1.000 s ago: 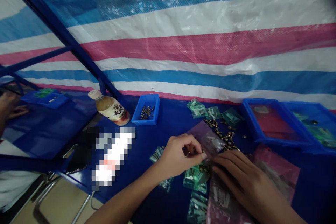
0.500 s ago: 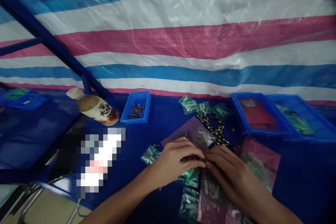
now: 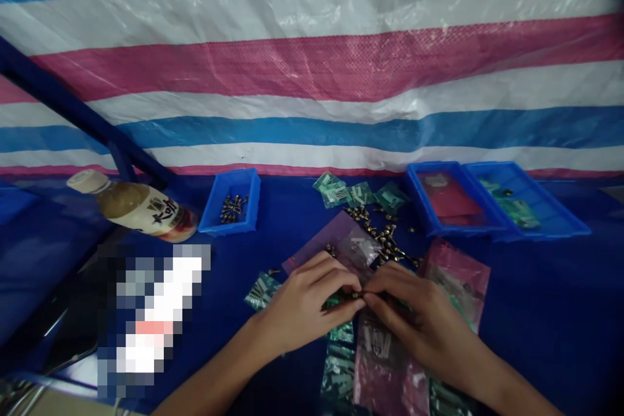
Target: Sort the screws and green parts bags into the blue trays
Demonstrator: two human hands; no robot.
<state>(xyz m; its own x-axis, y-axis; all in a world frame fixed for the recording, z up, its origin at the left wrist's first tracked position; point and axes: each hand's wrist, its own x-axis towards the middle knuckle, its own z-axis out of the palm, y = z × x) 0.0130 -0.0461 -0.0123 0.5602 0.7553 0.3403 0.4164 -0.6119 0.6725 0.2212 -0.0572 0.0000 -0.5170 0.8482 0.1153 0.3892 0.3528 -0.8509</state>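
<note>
My left hand (image 3: pixel 305 302) and my right hand (image 3: pixel 424 312) meet fingertip to fingertip above the bags. Between the left thumb and forefinger shows a small brass-coloured metal part (image 3: pixel 358 295); the right thumb and forefinger pinch at its other end. Its exact kind is too small to tell. Just beyond the fingers lies a heap of similar metal parts (image 3: pixel 387 240). A purple-pink clear bag (image 3: pixel 307 244) lies behind my left hand, and a pink bag (image 3: pixel 390 380) is partly under my right. Small green clear packets (image 3: pixel 338 374) lie below the hands.
At the back left stand a blue bin (image 3: pixel 209 211) with metal parts and a tilted-looking drink bottle (image 3: pixel 163 211). Two blue trays (image 3: pixel 560 211) sit at the back right, holding red and green packets. Another pink bag (image 3: pixel 475 279) lies right of my hands. Striped sheeting (image 3: pixel 312 68) hangs behind.
The view has shifted, so most things appear further left. My fingertips stay together, and the metal part now shows less between them; the dark bit inside my left fingers is no longer visible.
</note>
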